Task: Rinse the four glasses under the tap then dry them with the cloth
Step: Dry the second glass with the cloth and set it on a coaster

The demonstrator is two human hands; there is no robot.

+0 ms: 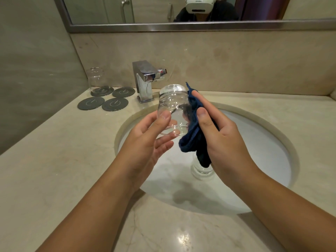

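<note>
Now in your hands: your left hand [145,140] grips a clear drinking glass [172,104], thumb on the near wall, fingers behind it; your right hand [223,135] pinches a dark blue cloth [190,140] against the glass's right side.
Where it is: that glass hangs over the white oval sink basin [254,160], in front of the chrome square tap [145,77]; no running water shows.
Slip risk: your left grip looks light, and wet glass is slick. A hard wipe from the right could push it out and down onto the second clear glass [201,171] standing in the basin, just below the cloth.
Containers: the held glass looks empty. Whether the basin glass holds water, you cannot tell from this view. A third clear glass [95,79], apparently empty, sits on one of four grey round coasters [115,104] on the beige stone counter [54,160].
Fourth glass: not in view.
</note>
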